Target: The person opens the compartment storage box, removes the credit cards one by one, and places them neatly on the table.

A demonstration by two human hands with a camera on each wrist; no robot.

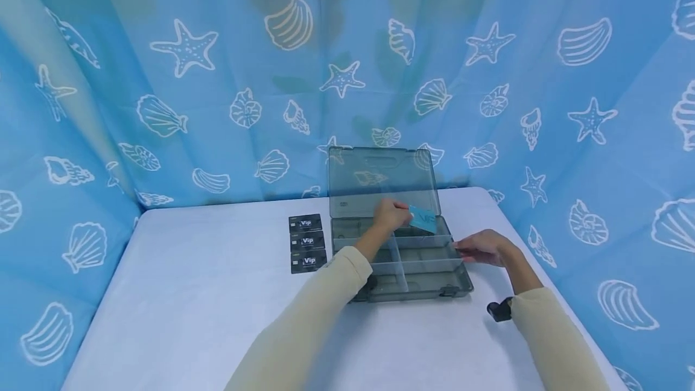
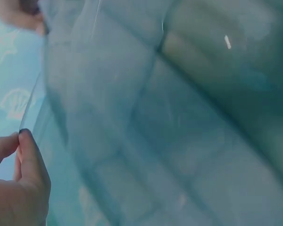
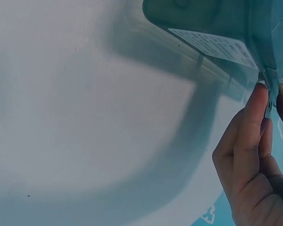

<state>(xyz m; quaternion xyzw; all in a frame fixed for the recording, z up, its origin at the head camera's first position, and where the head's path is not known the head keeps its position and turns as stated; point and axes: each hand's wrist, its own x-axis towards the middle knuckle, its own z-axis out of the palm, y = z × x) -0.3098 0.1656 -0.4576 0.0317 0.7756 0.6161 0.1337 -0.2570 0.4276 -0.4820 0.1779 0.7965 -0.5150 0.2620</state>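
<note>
A light-blue card [image 1: 423,219] marked VIP is pinched by my left hand [image 1: 392,216] above the back right compartment of a smoky transparent box [image 1: 426,282]. In the left wrist view the card [image 2: 30,104] shows nearly edge-on between thumb and fingers of the left hand [image 2: 23,183]. The box's lid [image 1: 382,180] stands raised at the back. My right hand [image 1: 485,246] is at the box's right side. Up close, the right hand [image 3: 252,155] pinches the rim of the box [image 3: 203,23], with a white label on the box's outside.
Three black Vip cards [image 1: 307,241] lie in a column on the white table [image 1: 206,294], left of the box. Dividers [image 1: 399,264] split the box into several compartments. Behind the table hangs a blue curtain [image 1: 217,119] with a shell pattern.
</note>
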